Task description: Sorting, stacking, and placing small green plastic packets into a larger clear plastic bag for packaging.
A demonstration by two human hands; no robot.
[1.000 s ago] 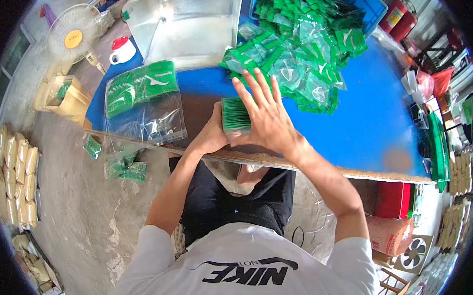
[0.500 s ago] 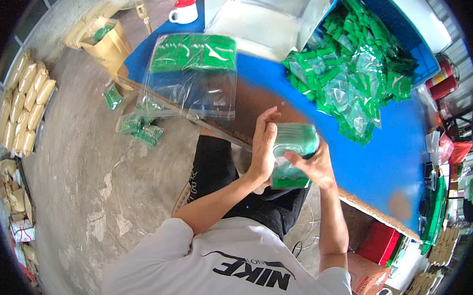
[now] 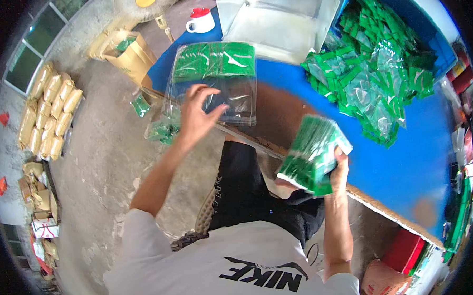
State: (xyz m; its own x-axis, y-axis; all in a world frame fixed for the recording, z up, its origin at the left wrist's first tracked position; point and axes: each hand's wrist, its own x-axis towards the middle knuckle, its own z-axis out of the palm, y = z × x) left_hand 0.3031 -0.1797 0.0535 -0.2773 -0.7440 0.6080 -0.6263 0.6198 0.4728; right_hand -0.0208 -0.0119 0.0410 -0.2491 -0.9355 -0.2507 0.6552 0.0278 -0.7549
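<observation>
My right hand (image 3: pixel 339 170) grips a stack of green plastic packets (image 3: pixel 311 152) over the table's near edge, its thumb on the right end. My left hand (image 3: pixel 199 113) is raised near the open part of a clear plastic bag (image 3: pixel 239 97), thumb and fingers apart with nothing between them. Rows of green packets (image 3: pixel 214 61) fill the far end of that bag, which lies flat at the table's left corner. A large heap of loose green packets (image 3: pixel 373 83) covers the right side of the blue table (image 3: pixel 364 165).
A metal box (image 3: pixel 271 27) and a white mug with a red lid (image 3: pixel 201 21) stand at the back. Green packets (image 3: pixel 164 130) and a paper sack (image 3: pixel 132 57) are left of the table. Stacked tan bags (image 3: pixel 50 113) line the left wall; a fan (image 3: pixel 145 5) stands behind.
My left hand has let go of the packet stack and moved left to the clear bag. My right hand keeps the stack, now tilted and slightly further right. The view has shifted.
</observation>
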